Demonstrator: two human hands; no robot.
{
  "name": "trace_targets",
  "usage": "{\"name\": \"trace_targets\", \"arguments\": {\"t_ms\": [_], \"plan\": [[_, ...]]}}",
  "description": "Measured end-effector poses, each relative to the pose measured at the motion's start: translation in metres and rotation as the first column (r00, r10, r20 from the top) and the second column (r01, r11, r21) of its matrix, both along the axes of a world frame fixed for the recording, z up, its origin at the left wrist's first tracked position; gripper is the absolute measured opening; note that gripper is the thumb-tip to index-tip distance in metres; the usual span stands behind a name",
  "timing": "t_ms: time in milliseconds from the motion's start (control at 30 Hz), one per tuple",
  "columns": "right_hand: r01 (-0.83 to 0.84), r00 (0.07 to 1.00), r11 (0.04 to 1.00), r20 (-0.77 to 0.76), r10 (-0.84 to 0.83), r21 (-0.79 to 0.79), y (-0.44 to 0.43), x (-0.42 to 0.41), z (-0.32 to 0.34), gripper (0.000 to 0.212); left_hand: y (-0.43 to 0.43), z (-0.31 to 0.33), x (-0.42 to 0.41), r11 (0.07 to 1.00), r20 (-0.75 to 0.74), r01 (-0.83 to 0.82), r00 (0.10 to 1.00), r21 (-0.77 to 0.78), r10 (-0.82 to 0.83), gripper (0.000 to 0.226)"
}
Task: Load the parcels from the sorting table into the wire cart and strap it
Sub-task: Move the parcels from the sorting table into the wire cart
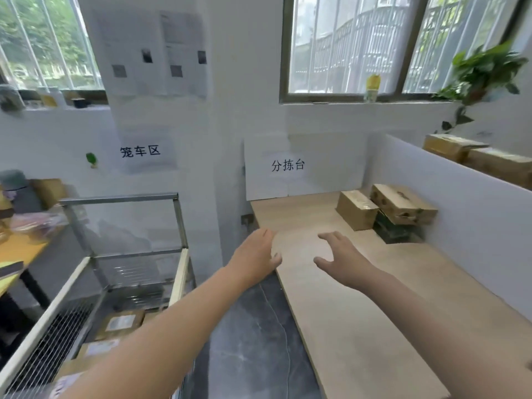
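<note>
At the far right corner of the light wooden sorting table [359,326], a plain brown cardboard parcel [356,209] stands beside a printed brown box [403,204], which rests tilted on a dark green box [398,233]. My left hand [259,251] hovers over the table's left edge, fingers apart, holding nothing. My right hand [339,254] is spread open above the table top, short of the parcels. The wire cart [86,283] stands at the lower left with several labelled cardboard parcels [121,323] lying in its bottom.
A white partition [460,226] bounds the table's right side, with more cardboard boxes [475,156] behind it. A white pillar [201,168] separates cart and table. A yellow-topped desk [20,254] with clutter sits far left. Dark floor [250,341] runs between cart and table.
</note>
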State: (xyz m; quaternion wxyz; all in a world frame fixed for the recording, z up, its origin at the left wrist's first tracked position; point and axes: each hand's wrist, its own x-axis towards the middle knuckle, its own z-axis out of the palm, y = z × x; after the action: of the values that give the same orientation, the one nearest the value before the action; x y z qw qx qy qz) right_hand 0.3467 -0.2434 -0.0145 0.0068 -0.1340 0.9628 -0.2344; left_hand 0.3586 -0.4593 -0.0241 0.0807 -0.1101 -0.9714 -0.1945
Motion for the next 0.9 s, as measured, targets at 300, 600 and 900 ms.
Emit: {"name": "trace_targets", "arguments": {"t_ms": [300,600,900], "plan": [[0.090,0.994,0.995,0.066,-0.092,0.045,0.044,0.073,-0.016,0.061,0.048,-0.029,0.045,0.994,0.030,0.103,0.994,0.037,-0.104,0.057],[0.146,0.989,0.988,-0.010,-0.146,0.057,0.102,0.079,-0.005,0.059,0.120,-0.017,0.058,0.987,-0.012,0.159,0.987,0.038,-0.158,0.058],[-0.004,0.993,0.984,-0.116,0.025,0.179,0.192,0.064,-0.010,0.060,0.216,-0.019,0.038,0.996,-0.004,0.088,0.996,-0.023,-0.088,0.055]]}}
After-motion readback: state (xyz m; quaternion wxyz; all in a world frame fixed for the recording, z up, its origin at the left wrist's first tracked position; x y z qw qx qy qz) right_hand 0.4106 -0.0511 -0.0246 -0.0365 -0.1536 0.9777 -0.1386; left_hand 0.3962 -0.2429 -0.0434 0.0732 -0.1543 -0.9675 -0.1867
